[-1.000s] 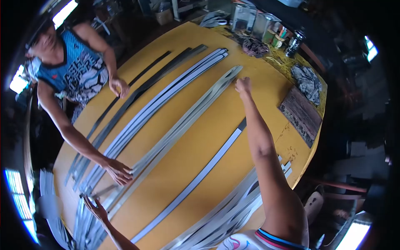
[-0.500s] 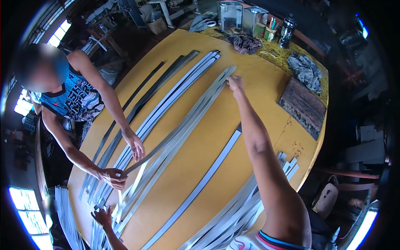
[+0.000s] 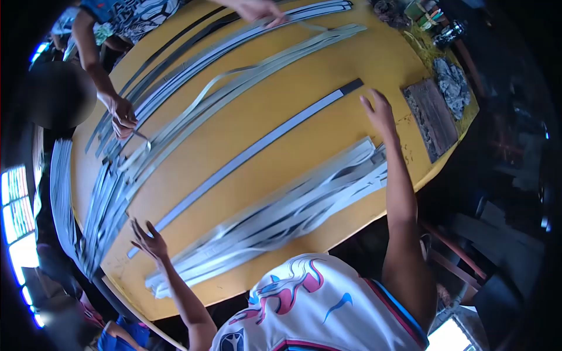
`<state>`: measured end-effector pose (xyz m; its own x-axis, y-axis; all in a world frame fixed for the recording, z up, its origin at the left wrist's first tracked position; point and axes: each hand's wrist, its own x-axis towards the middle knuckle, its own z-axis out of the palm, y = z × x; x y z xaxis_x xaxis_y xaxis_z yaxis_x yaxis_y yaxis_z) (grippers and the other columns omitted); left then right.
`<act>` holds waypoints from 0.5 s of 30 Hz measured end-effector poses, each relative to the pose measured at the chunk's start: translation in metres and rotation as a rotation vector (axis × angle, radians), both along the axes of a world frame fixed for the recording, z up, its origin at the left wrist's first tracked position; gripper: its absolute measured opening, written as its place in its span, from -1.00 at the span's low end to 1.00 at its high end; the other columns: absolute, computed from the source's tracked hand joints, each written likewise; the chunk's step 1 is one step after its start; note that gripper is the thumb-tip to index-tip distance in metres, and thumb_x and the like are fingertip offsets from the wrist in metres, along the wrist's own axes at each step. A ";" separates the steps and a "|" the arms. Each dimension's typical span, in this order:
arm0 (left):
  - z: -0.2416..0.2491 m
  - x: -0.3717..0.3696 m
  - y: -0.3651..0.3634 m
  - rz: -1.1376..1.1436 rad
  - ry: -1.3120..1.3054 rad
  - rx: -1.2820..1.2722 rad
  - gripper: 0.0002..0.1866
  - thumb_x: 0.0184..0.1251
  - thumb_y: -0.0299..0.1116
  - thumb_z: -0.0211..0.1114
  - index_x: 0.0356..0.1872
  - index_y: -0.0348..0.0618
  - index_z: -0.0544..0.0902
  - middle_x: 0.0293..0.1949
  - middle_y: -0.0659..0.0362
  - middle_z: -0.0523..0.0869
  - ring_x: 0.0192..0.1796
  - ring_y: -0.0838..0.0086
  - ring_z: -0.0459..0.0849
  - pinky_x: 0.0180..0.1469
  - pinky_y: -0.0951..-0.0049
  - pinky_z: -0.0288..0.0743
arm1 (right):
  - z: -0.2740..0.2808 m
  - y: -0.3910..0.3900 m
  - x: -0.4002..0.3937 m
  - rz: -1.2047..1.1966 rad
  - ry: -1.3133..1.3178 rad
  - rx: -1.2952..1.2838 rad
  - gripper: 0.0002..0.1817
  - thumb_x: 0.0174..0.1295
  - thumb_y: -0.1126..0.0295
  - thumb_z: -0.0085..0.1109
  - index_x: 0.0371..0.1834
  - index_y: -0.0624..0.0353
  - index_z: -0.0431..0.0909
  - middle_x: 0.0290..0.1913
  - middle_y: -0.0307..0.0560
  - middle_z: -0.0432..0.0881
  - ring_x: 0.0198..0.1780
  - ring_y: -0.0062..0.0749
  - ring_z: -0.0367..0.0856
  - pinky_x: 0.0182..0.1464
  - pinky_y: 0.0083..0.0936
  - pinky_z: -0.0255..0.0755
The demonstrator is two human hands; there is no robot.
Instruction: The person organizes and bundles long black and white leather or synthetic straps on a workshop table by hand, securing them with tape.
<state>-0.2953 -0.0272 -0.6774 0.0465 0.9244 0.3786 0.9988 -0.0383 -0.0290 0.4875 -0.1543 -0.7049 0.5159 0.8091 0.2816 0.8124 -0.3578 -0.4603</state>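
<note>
My left hand (image 3: pixel 151 241), fingers spread, is beside the near end of a single long strip (image 3: pixel 254 146), pale grey over a darker layer. At that strip's dark far end is my right hand (image 3: pixel 380 111), its fingers apart with nothing in them. The strip lies across the yellow table (image 3: pixel 328 131) between both hands. Below it, nearer my body, a loose bundle of grey strips (image 3: pixel 281 205) overlaps itself. Beyond it lie more pale grey-green strips (image 3: pixel 234 93); a co-worker's hand (image 3: pixel 123 117) grips the end of one of them.
The co-worker's other hand (image 3: pixel 266 11) reaches over white and black strips at the far side. A dark board (image 3: pixel 430 120), a crumpled cloth (image 3: pixel 452 88) and a cup of pens (image 3: pixel 430 20) sit along the right. Grey strips (image 3: pixel 63 193) hang over the left edge.
My view has tilted down. My right hand has left the far end of the grey-green strips for the single strip's dark end. My left hand is now by its near end. The co-worker's hands have spread apart.
</note>
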 end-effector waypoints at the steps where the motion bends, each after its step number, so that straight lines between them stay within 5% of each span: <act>1: -0.010 -0.007 -0.041 0.053 -0.018 -0.042 -0.45 0.56 -0.06 0.12 0.47 0.01 0.38 0.45 0.08 0.44 0.51 0.16 0.34 0.51 -0.29 -0.06 | 0.026 -0.023 -0.028 -0.015 -0.036 0.030 -0.54 0.37 0.14 0.23 0.09 0.36 0.59 0.11 0.28 0.65 0.15 0.13 0.62 0.22 -0.18 0.48; 7: -0.025 -0.003 -0.225 0.117 -0.250 -0.244 -0.49 0.55 -0.17 0.12 0.44 -0.06 0.38 0.48 -0.03 0.36 0.51 0.06 0.31 0.49 -0.25 0.01 | 0.054 -0.146 -0.174 0.105 0.047 0.206 -0.82 0.32 0.40 0.24 -0.11 0.27 0.62 -0.07 0.11 0.69 0.00 0.03 0.67 0.07 -0.19 0.54; 15: -0.026 -0.007 -0.269 0.113 -0.360 -0.249 -0.44 0.53 -0.19 0.13 0.48 -0.03 0.32 0.54 -0.02 0.26 0.57 0.05 0.19 0.51 -0.17 0.04 | 0.042 -0.205 -0.313 0.169 0.372 0.198 -0.86 0.29 0.47 0.24 -0.15 0.27 0.64 -0.17 0.07 0.69 -0.07 -0.08 0.68 0.04 -0.27 0.55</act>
